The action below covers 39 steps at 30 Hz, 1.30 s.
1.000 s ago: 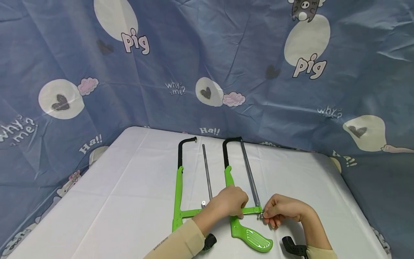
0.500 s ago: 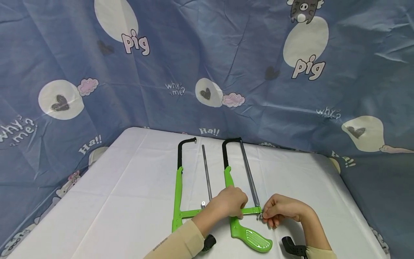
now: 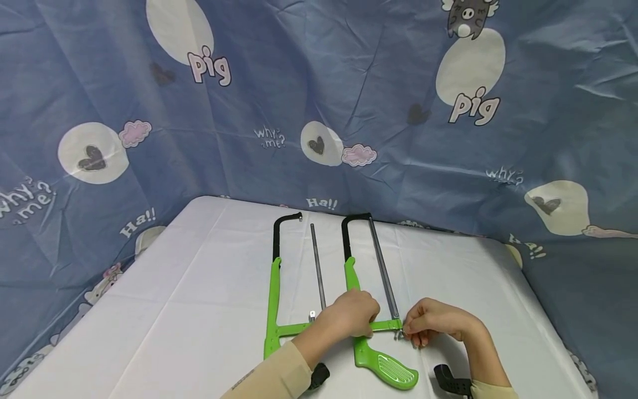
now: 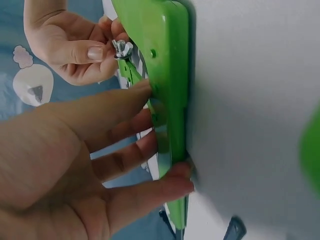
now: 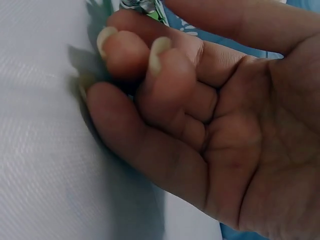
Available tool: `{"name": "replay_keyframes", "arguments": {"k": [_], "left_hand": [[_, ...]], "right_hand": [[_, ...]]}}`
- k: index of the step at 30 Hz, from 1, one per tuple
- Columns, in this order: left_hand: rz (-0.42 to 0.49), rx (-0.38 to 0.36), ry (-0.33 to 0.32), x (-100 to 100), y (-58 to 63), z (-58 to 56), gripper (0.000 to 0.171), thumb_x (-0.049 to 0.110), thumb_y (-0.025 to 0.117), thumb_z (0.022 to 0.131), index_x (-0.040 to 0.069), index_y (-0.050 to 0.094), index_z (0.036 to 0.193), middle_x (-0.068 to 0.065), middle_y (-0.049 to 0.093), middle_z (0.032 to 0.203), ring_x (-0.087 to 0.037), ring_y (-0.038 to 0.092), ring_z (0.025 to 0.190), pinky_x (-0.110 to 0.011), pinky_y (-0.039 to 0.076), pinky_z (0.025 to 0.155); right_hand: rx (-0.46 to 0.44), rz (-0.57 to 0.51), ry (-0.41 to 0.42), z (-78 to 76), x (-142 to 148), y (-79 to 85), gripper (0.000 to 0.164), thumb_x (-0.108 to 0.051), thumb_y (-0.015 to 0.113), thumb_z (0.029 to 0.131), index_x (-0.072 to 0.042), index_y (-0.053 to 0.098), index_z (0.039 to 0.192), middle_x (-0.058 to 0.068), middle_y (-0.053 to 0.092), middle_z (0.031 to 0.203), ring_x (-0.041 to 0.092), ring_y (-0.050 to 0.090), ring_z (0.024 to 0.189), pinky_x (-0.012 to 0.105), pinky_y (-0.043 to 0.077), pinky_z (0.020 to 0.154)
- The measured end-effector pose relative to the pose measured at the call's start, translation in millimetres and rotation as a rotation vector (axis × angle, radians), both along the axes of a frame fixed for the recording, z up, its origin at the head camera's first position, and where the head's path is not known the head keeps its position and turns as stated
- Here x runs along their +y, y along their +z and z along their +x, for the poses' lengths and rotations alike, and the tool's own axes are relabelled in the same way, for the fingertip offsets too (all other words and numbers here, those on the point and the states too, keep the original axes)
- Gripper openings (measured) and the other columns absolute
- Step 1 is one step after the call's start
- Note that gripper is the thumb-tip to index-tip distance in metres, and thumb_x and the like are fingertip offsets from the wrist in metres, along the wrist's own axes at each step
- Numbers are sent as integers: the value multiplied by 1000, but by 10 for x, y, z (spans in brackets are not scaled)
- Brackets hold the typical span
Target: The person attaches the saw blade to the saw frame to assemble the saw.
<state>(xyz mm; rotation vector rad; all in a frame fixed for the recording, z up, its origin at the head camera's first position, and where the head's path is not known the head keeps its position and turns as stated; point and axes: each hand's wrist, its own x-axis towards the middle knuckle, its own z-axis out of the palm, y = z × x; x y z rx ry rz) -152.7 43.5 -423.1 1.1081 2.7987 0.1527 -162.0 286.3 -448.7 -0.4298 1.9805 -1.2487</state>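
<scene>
A green hacksaw (image 3: pixel 382 368) with a black front bow lies on the white table, its grey blade (image 3: pixel 384 267) spanning the right side. My left hand (image 3: pixel 351 314) grips its frame near the crossbar; in the left wrist view the thumb and fingers lie on either side of the green frame (image 4: pixel 172 90). At the crossbar's right end sits a small metal wing nut (image 4: pixel 122 49). My right hand (image 3: pixel 438 318) has thumb and index finger pinched at it, other fingers curled. In the right wrist view, those fingers partly hide the wing nut (image 5: pixel 137 5).
To the left lies a second green hacksaw (image 3: pixel 273 293), partly under my left forearm. A loose blade (image 3: pixel 317 266) lies between the two saws, with a metal fitting (image 3: pixel 312 316) near its lower end. A blue printed cloth (image 3: pixel 259 100) hangs behind the table.
The right fingers have shifted slightly at the wing nut. My left hand and the hacksaw keep their place, with only a small drift of the head view.
</scene>
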Motion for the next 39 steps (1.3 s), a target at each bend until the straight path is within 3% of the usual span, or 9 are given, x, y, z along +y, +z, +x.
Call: {"name": "replay_keyframes", "arguments": {"k": [7, 15, 25, 30, 39], "left_hand": [[40, 18, -9, -33, 17, 57, 18, 24, 86, 74, 18, 70, 77, 8, 62, 74, -5, 52, 66, -17, 44, 59], [42, 16, 0, -75, 31, 95, 16, 23, 85, 75, 17, 72, 83, 7, 62, 76, -5, 52, 68, -17, 44, 60], [115, -32, 38, -137, 45, 119, 21, 28, 81, 81, 17, 75, 97, 4, 68, 92, -7, 61, 80, -20, 50, 69], [115, -37, 73, -142, 52, 100, 21, 33, 78, 83, 20, 75, 99, 6, 71, 96, -9, 63, 78, -26, 51, 65], [69, -12, 133, -183, 63, 45, 22, 39, 75, 85, 25, 74, 102, 9, 71, 99, -18, 67, 81, -36, 50, 66]], "right_hand": [[92, 28, -55, -23, 26, 52, 28, -16, 64, 93, 12, 67, 90, 4, 66, 73, 14, 61, 63, 30, 54, 60], [214, 44, -96, -43, -40, 142, 28, -19, 62, 95, 4, 69, 109, 9, 67, 84, 16, 61, 72, 36, 54, 67], [227, 51, -123, -13, -157, 159, 31, -13, 62, 92, 7, 63, 116, 14, 68, 87, 20, 64, 75, 38, 55, 73], [264, 43, -131, -17, -201, 170, 33, -11, 61, 92, 7, 62, 120, 18, 69, 95, 25, 66, 81, 40, 57, 76], [398, 56, -146, -7, -295, 162, 36, -21, 65, 95, 2, 64, 122, 22, 67, 116, 20, 65, 100, 28, 55, 82]]}}
